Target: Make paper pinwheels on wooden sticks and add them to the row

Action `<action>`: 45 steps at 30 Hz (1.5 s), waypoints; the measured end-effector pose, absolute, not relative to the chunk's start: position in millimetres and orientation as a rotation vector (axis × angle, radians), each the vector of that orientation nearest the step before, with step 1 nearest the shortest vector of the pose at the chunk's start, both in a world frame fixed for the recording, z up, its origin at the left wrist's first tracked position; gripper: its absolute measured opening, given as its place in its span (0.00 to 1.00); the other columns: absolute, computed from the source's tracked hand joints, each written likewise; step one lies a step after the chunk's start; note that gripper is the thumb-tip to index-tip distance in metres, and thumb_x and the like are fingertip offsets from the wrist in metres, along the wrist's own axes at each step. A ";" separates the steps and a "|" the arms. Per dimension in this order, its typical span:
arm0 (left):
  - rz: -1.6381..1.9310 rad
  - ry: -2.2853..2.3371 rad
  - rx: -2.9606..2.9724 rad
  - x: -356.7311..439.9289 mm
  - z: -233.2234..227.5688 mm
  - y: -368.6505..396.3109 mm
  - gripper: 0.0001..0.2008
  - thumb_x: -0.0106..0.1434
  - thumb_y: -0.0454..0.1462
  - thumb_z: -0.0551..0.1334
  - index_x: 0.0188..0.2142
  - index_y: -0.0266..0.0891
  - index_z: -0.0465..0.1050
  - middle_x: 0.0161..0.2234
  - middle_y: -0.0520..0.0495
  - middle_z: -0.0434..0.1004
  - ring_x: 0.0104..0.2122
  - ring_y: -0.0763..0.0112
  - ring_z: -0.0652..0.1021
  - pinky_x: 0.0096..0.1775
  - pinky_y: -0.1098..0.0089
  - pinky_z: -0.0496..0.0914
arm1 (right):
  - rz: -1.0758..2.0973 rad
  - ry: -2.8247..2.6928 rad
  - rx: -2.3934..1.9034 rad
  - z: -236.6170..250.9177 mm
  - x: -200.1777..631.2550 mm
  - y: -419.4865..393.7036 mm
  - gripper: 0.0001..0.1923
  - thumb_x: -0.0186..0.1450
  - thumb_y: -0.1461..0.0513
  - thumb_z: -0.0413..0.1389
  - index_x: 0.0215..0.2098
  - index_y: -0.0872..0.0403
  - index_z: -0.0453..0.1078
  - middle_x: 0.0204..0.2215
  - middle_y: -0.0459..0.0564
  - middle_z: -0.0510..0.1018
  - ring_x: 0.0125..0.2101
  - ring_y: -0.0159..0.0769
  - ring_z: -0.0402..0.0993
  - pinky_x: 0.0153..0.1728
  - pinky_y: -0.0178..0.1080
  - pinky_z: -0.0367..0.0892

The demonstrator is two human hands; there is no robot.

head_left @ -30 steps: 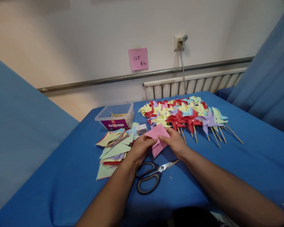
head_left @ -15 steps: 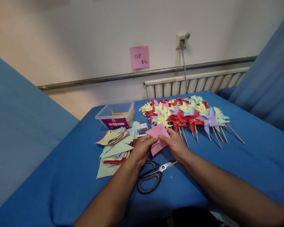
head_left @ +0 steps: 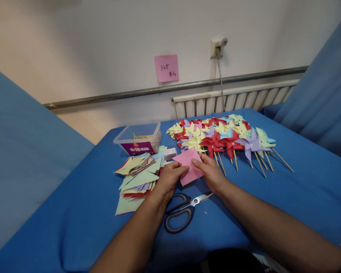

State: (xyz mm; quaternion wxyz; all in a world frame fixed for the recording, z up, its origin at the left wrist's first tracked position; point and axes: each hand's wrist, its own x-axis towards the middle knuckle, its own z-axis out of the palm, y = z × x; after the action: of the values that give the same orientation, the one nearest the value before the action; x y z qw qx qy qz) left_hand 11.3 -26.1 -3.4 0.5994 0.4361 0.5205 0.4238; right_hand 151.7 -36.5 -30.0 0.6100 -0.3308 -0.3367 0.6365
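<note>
A square of pink paper with a cut at its top corner is held up over the table between both hands. My left hand pinches its left side, thumb on top. On the right side my right hand grips it the same way, its thumb pressing on the face of the sheet. The fingers behind the paper are hidden. Black-handled scissors lie on the blue cloth below the hands, blades pointing right. Left of my left hand sits a stack of coloured paper sheets, several with cut corners.
Finished pinwheels on wooden sticks lie in rows at the back right. A clear plastic box with thin sticks inside stands at the back left, near a small box. Behind are a radiator and a pipe.
The pink paper has turned and flattened slightly, and the crease lines on its face no longer show. Both hands stay on it in nearly the same place.
</note>
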 end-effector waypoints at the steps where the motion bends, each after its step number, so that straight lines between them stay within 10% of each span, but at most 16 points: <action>1: 0.977 1.214 1.031 11.3 -3.0 -26.4 0.14 0.43 0.38 0.71 0.19 0.38 0.65 0.16 0.55 0.66 0.17 0.78 0.64 0.23 0.73 0.57 | 1.457 -0.776 -0.770 -28.7 151.1 -37.3 0.19 0.51 0.53 0.69 0.37 0.54 0.75 0.31 0.47 0.80 0.30 0.36 0.75 0.35 0.39 0.68; 45: 1.004 1.042 0.883 11.3 2.9 -27.9 0.18 0.44 0.45 0.75 0.24 0.34 0.75 0.21 0.48 0.75 0.21 0.74 0.72 0.28 0.72 0.67 | 1.350 -0.787 -0.864 -31.1 153.2 -33.5 0.19 0.48 0.56 0.70 0.35 0.53 0.73 0.32 0.46 0.80 0.31 0.37 0.74 0.36 0.40 0.68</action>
State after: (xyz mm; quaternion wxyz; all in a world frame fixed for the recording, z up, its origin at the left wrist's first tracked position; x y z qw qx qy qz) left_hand 11.3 -27.9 2.9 0.6619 0.3905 0.4608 0.4439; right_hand 153.2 -33.5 -31.1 0.6273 -0.3768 -0.3433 0.5887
